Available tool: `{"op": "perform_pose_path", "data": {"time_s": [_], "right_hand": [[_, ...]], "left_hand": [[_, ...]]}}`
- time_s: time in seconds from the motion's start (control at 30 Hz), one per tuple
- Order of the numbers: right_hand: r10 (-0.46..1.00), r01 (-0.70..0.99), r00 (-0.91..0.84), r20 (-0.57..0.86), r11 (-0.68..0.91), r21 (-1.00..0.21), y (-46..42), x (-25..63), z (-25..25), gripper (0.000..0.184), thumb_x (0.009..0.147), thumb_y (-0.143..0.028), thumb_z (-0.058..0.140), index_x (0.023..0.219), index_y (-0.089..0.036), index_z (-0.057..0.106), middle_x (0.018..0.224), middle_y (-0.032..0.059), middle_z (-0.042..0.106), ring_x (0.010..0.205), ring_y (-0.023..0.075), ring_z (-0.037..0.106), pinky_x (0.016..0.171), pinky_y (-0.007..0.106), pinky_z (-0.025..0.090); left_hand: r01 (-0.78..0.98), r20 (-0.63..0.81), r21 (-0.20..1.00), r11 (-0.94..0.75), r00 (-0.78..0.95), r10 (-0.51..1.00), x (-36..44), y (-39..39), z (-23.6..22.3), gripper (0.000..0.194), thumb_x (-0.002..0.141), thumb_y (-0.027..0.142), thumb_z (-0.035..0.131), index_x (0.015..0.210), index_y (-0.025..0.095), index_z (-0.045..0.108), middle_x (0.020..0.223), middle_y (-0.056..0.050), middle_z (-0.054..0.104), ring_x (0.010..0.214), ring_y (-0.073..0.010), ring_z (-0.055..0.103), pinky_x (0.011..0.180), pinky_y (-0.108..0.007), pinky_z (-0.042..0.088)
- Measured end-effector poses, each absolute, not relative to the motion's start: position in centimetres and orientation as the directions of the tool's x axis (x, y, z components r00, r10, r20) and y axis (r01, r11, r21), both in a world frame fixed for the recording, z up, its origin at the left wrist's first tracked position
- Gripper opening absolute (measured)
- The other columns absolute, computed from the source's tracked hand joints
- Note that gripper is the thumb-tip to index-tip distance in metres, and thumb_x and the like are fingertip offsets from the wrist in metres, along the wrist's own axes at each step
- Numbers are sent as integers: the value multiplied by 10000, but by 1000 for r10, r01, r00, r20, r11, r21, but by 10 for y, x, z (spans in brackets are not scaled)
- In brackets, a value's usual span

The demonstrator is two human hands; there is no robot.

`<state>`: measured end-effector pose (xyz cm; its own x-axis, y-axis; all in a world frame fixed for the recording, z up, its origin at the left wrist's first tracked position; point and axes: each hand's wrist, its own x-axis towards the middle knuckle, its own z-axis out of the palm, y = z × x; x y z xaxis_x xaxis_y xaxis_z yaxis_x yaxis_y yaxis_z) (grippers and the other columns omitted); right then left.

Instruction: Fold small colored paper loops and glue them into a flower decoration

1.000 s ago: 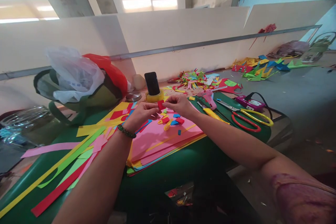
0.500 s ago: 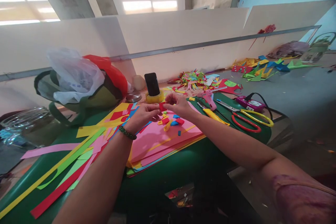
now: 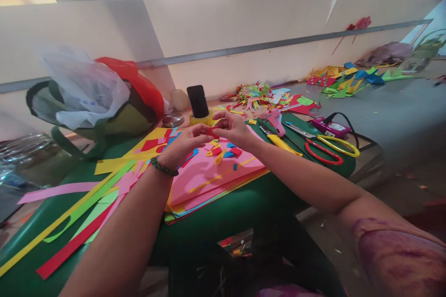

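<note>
My left hand (image 3: 184, 143) and my right hand (image 3: 234, 128) meet above a stack of pink paper sheets (image 3: 212, 176) on a green table (image 3: 226, 222). Both pinch one small red paper piece (image 3: 212, 132) between their fingertips. Small cut scraps of red, blue and yellow paper (image 3: 226, 152) lie on the pink sheet just under my hands. A dark bead bracelet (image 3: 163, 169) is on my left wrist.
Long paper strips (image 3: 76, 218) lie at the left. A phone (image 3: 197, 101) stands on a yellow tape roll behind my hands. Scissors with red and yellow handles (image 3: 327, 151), a pink glue gun (image 3: 275, 120) and a yellow knife (image 3: 280, 144) lie right. A bag (image 3: 104, 106) sits back left.
The view has tilted down slightly. My hands have closed tighter together on the red piece, which is now mostly covered by my fingers.
</note>
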<state>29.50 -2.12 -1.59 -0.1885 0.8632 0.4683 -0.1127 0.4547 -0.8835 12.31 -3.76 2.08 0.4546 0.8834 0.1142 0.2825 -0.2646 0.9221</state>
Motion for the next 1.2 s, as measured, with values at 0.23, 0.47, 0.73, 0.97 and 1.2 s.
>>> {"op": "perform_pose_path", "data": {"time_s": [0.23, 0.47, 0.73, 0.97, 1.2], "right_hand": [[804, -46, -178, 567, 569, -821, -28, 291, -16, 339, 668, -242, 648, 968, -191, 498, 671, -55, 558, 615, 104, 549, 582, 247, 451], [787, 47, -195, 585, 604, -796, -26, 301, -13, 370, 643, -182, 608, 998, -181, 503, 750, -19, 598, 681, 125, 575, 614, 259, 460], [849, 45, -233, 473, 496, -867, -26, 301, -12, 401, 634, -211, 642, 1007, -196, 497, 658, -47, 591, 628, 137, 586, 586, 262, 455], [812, 147, -133, 568, 583, -799, -22, 309, -10, 281, 636, -141, 550, 913, -187, 564, 713, -23, 585, 668, 129, 554, 605, 257, 426], [809, 143, -22, 588, 584, -799, -20, 310, -9, 182, 735, -328, 614, 830, -184, 559, 617, -46, 508, 586, 114, 488, 556, 254, 390]], "left_hand": [[263, 130, 929, -261, 427, 895, 128, -37, 13, 253, 641, 389, 688, 767, 177, 632, 760, 5, 599, 707, -130, 521, 673, -280, 405], [218, 92, 957, -194, 403, 910, 124, -31, 11, 209, 612, 347, 710, 718, 192, 619, 752, 19, 584, 767, -143, 553, 738, -290, 435], [267, 59, 945, -190, 432, 900, 126, -32, 11, 196, 620, 331, 686, 745, 193, 625, 802, 14, 604, 809, -146, 569, 762, -287, 447], [193, 15, 977, -92, 369, 929, 122, -31, 14, 178, 597, 271, 681, 714, 189, 575, 729, 15, 629, 764, -142, 619, 729, -268, 472], [120, -57, 993, 11, 386, 921, 122, -31, 17, 220, 586, 255, 707, 716, 185, 544, 678, -13, 680, 635, -133, 641, 685, -280, 510]]}}
